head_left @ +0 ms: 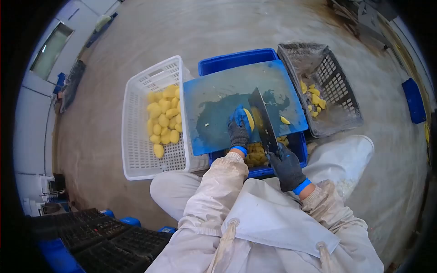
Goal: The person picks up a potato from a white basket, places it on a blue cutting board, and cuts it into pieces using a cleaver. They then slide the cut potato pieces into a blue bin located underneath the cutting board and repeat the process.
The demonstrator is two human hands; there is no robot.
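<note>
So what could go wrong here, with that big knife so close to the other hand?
1. The cleaver comes down right beside the left hand, which holds a peeled potato; a slip could catch the gloved fingers.
2. The cutting board only rests on top of the blue crate, so it might shift under a hard chop.
3. A cut piece near the board's edge could drop outside the grey basket.

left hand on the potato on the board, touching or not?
Touching. The head view shows the left hand with its fingers curled over the yellow potato on the blue cutting board, no gap between them.
</note>
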